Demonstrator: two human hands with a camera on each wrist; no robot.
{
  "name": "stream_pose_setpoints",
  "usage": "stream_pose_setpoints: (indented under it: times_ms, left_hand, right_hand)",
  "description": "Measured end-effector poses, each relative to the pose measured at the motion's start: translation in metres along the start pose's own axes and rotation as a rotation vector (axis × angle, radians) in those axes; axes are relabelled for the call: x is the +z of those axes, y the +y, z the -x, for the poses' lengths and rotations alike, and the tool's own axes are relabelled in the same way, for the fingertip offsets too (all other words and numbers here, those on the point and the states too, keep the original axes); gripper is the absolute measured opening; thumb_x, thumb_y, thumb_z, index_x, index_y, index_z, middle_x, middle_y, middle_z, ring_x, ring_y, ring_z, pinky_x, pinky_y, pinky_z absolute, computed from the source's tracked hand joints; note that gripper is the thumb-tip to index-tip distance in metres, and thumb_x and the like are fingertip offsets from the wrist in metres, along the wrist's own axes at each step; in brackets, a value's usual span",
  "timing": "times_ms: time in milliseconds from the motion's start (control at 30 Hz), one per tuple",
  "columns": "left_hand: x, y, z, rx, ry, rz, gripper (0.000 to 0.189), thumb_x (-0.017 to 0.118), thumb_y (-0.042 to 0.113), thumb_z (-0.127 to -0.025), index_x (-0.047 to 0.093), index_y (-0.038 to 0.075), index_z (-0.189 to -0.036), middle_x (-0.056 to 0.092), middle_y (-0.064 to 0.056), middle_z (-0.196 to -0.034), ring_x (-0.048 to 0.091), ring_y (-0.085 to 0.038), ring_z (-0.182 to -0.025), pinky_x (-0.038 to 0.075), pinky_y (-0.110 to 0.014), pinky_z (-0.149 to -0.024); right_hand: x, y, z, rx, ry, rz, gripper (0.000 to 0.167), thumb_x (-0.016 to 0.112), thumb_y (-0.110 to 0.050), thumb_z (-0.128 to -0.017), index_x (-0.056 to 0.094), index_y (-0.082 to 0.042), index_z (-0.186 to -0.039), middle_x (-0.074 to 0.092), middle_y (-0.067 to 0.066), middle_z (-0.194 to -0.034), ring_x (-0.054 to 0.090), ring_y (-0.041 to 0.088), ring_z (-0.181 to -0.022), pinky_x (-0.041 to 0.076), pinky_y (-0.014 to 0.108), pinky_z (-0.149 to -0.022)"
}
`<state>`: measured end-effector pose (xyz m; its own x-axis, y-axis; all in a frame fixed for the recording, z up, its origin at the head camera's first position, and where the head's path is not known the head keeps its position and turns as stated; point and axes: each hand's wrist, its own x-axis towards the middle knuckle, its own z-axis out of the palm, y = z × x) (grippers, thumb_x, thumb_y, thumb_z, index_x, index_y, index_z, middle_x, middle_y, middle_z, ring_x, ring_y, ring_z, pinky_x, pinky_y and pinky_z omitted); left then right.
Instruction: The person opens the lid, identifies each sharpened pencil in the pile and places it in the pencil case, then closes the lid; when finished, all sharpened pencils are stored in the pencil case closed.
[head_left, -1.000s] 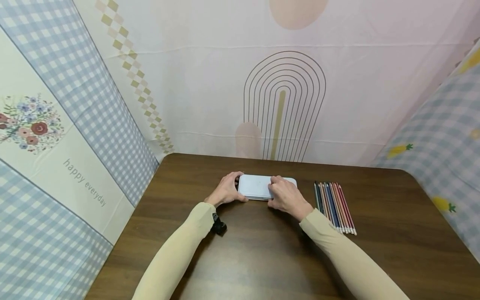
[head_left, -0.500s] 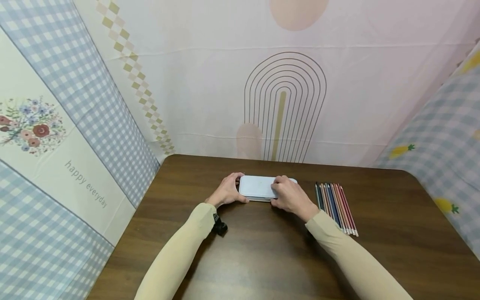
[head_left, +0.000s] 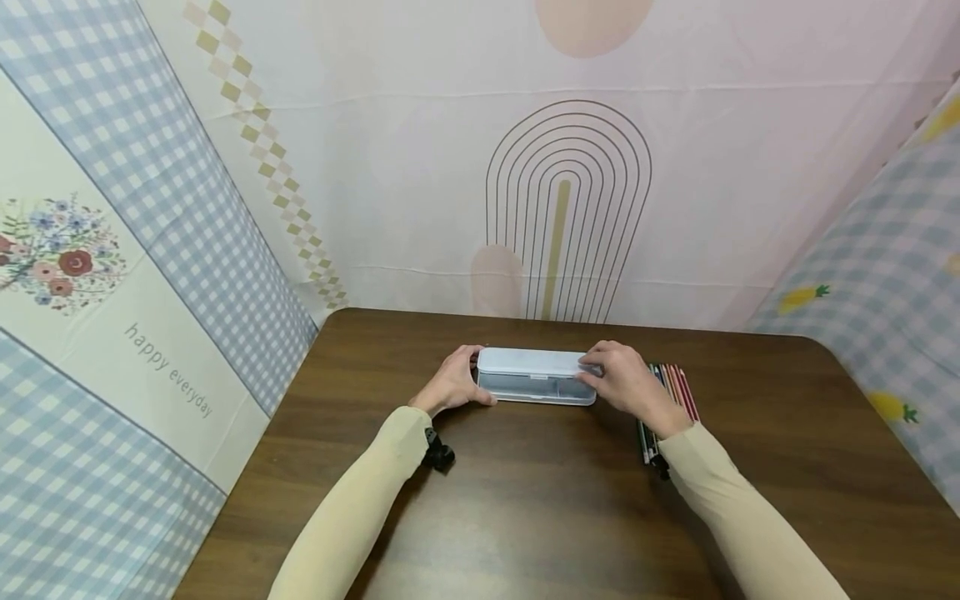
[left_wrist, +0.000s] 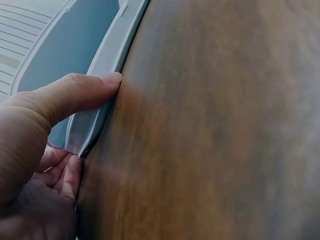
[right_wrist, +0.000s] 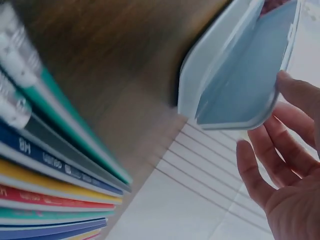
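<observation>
A pale blue pencil case (head_left: pixel 537 401) lies on the table with its lid (head_left: pixel 528 362) tilted partly up. Inside, a small divider shows toward the right end. My left hand (head_left: pixel 453 379) grips the left end of the case; in the left wrist view its thumb (left_wrist: pixel 95 90) presses the front rim, with the other fingers curled at the end. The right hand (head_left: pixel 628 382) pinches the lid at its right corner. Seen from the right wrist, the thumb touches the lid's edge and the other fingers are behind it. Several pencils (head_left: pixel 681 390) lie partly hidden under the right forearm.
The brown wooden table (head_left: pixel 525 508) meets a patterned cloth backdrop (head_left: pixel 420 192) at the back. In the right wrist view, pencils (right_wrist: pixel 55 210) with white-tipped ends lie side by side near the wrist. A black wrist device (head_left: pixel 437 452) hangs under the left sleeve.
The lid, flat on the case before, has swung upward from its front edge and shows the inside. My right hand has moved right along the lid to its corner. The left hand has stayed put.
</observation>
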<state>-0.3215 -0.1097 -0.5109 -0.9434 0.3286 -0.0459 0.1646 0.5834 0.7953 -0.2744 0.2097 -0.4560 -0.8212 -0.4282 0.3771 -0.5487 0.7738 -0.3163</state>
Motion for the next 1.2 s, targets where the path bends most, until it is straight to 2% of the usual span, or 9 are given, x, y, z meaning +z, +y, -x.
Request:
stream_pose_setpoints:
  times_ms: [167, 267, 467, 700, 867, 1200]
  left_hand:
    - [0.0, 0.0, 0.002, -0.015, 0.005, -0.004, 0.103, 0.101, 0.012, -0.071, 0.048, -0.003, -0.158, 0.055, -0.02, -0.155, 0.058, -0.036, -0.145, 0.049, -0.047, -0.125]
    - [0.0, 0.001, 0.003, -0.021, 0.016, -0.013, 0.102, 0.102, 0.012, -0.071, 0.048, -0.004, -0.157, 0.056, -0.02, -0.154, 0.058, -0.036, -0.145, 0.049, -0.046, -0.125]
    - [0.001, 0.003, 0.005, -0.025, 0.029, -0.021, 0.097, 0.101, 0.015, -0.072, 0.052, -0.004, -0.154, 0.058, -0.02, -0.153, 0.059, -0.035, -0.144, 0.049, -0.046, -0.125]
    - [0.002, 0.004, 0.006, -0.037, 0.037, -0.001, 0.098, 0.101, 0.015, -0.072, 0.052, -0.001, -0.156, 0.057, -0.019, -0.155, 0.058, -0.034, -0.146, 0.049, -0.046, -0.125]
    - [0.002, 0.006, 0.006, -0.038, 0.034, 0.001, 0.098, 0.101, 0.015, -0.073, 0.052, 0.0, -0.156, 0.057, -0.018, -0.156, 0.058, -0.034, -0.147, 0.049, -0.046, -0.125]
    - [0.002, 0.005, 0.007, -0.046, 0.036, 0.006, 0.096, 0.1, 0.014, -0.073, 0.053, 0.001, -0.155, 0.056, -0.018, -0.156, 0.057, -0.034, -0.146, 0.048, -0.045, -0.126]
  right_hand:
    - [-0.001, 0.006, -0.004, 0.044, 0.053, -0.056, 0.016, 0.088, -0.013, -0.092, 0.084, 0.001, -0.096, 0.079, 0.015, -0.093, 0.072, 0.026, -0.082, 0.062, 0.041, -0.072]
    - [-0.002, 0.008, -0.009, 0.064, 0.072, -0.071, 0.015, 0.086, -0.014, -0.094, 0.084, 0.001, -0.094, 0.079, 0.014, -0.091, 0.072, 0.026, -0.081, 0.061, 0.04, -0.073]
    - [-0.008, 0.006, -0.021, 0.129, 0.098, -0.067, 0.015, 0.08, -0.011, -0.098, 0.083, 0.004, -0.097, 0.08, 0.019, -0.094, 0.074, 0.031, -0.084, 0.062, 0.047, -0.076]
    - [-0.004, 0.012, -0.033, 0.225, 0.212, -0.122, 0.017, 0.073, -0.006, -0.103, 0.081, 0.008, -0.106, 0.081, 0.027, -0.099, 0.073, 0.034, -0.079, 0.058, 0.041, -0.073]
    - [0.0, 0.021, -0.042, 0.296, 0.295, -0.169, 0.017, 0.071, -0.005, -0.104, 0.081, 0.008, -0.107, 0.081, 0.028, -0.101, 0.075, 0.037, -0.085, 0.056, 0.034, -0.073]
    - [0.002, 0.031, -0.057, 0.367, 0.253, -0.18, 0.021, 0.066, -0.009, -0.108, 0.08, 0.007, -0.111, 0.081, 0.028, -0.107, 0.076, 0.041, -0.097, 0.058, 0.046, -0.083]
